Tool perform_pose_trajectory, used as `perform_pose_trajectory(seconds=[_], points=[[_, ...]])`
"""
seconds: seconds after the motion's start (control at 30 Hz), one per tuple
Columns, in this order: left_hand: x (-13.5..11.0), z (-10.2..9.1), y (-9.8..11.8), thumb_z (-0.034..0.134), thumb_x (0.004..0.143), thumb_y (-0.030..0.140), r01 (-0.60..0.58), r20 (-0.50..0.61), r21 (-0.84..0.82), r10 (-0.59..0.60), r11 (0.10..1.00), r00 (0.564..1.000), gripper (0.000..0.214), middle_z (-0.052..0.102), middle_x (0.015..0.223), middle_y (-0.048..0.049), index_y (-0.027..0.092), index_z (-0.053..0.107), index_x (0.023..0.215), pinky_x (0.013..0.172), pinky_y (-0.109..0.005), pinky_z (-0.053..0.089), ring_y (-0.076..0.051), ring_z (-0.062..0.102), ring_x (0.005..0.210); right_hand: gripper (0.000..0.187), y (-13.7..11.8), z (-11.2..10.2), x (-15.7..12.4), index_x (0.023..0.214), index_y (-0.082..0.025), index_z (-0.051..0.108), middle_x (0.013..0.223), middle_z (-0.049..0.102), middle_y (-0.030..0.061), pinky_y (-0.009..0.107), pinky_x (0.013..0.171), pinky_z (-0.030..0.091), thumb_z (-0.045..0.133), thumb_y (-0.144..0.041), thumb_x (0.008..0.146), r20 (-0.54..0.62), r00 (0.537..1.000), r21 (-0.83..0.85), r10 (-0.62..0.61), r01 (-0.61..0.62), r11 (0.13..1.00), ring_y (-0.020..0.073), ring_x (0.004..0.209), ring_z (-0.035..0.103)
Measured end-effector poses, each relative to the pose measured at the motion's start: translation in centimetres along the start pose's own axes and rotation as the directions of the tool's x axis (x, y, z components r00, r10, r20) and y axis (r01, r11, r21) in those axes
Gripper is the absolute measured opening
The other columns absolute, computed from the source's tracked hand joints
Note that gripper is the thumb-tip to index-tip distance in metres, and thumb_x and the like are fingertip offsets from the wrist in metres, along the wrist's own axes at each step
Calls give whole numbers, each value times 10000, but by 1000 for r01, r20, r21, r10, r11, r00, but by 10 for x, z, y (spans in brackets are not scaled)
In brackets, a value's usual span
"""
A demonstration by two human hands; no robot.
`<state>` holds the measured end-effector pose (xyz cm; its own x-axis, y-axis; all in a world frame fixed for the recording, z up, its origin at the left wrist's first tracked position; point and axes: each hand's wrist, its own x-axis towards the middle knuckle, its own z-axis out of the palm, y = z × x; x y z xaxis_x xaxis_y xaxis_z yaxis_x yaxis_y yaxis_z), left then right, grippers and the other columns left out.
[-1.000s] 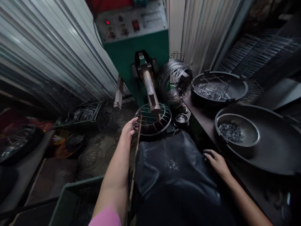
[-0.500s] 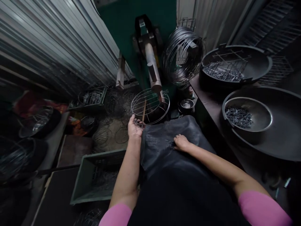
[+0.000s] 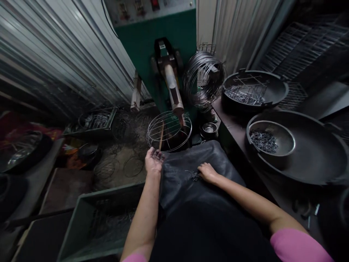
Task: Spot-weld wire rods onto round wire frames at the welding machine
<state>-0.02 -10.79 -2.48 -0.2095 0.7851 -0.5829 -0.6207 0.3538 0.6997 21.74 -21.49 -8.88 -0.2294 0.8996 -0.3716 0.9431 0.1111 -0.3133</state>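
Observation:
A round wire rack [image 3: 169,131] with parallel bars sits tilted beneath the tip of a machine's metal arm [image 3: 173,89]. At its near rim is my left hand [image 3: 154,161], palm up, thumb and curled fingers at the wire; the exact grip is partly hard to see. My right hand [image 3: 207,172] rests on the dark apron [image 3: 188,160] over my lap, fingers closed at a small bunch of short wire pieces [image 3: 194,175]. Part of that bunch sticks out to the left of the fingers.
Behind the rack stands a green machine [image 3: 131,47]. To its right hangs a wire coil [image 3: 203,80]. On the right-hand bench are a large black pan [image 3: 308,153] and a metal bowl [image 3: 286,143] of wire pieces. A green crate [image 3: 79,222] lies at left.
The view has tilted up and shifted, so more of the machine shows. Both hands stay near the same things; more of the wire bunch shows beside my right fingers.

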Motion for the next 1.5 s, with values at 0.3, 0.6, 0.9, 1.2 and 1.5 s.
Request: perform_pose_trajectory(seconds=[0.3, 0.6, 0.9, 1.2, 1.5], points=[[6, 0, 25, 548, 724, 391, -47, 15, 12, 47, 999, 999, 216, 554, 749, 0, 204, 506, 822, 576, -260, 454, -126, 559, 628, 91, 52, -24, -14, 825, -188, 589, 839, 673, 31, 246, 695, 424, 531, -227, 768, -185, 974, 472, 133, -31, 881, 174, 783, 614], [16, 10, 42, 557, 752, 419, -11, -25, 77, 13, 997, 1000, 296, 556, 749, -24, 171, 535, 911, 574, -270, 451, -123, 545, 605, 240, 59, -27, -28, 843, -191, 580, 527, 591, -20, 263, 541, 418, 482, -389, 750, -197, 965, 711, 175, 17, 703, 157, 493, 555], [38, 22, 57, 653, 645, 502, 14, 48, 333, -31, 943, 998, 399, 532, 671, -3, 172, 545, 841, 585, -316, 477, -128, 540, 552, 216, 57, -10, -31, 869, -163, 619, 558, 601, -16, 220, 494, 377, 458, -289, 799, 59, 986, 566, 158, -163, 808, 118, 452, 537], [48, 30, 60, 737, 550, 410, 23, 71, 470, -64, 883, 995, 381, 521, 565, 20, 173, 528, 762, 463, -233, 410, -106, 501, 447, 169, 38, -9, -25, 750, -142, 625, 781, 674, 84, 212, 620, 385, 469, -110, 806, 136, 987, 172, 84, -107, 979, 171, 750, 624], [46, 28, 69, 742, 554, 318, 91, 96, 511, -162, 855, 982, 316, 562, 576, 3, 145, 534, 716, 492, -272, 463, -121, 535, 461, 172, 64, -64, -25, 803, -147, 669, 753, 690, 99, 242, 634, 460, 499, -123, 791, 123, 980, -7, 156, -156, 988, 198, 732, 663]])
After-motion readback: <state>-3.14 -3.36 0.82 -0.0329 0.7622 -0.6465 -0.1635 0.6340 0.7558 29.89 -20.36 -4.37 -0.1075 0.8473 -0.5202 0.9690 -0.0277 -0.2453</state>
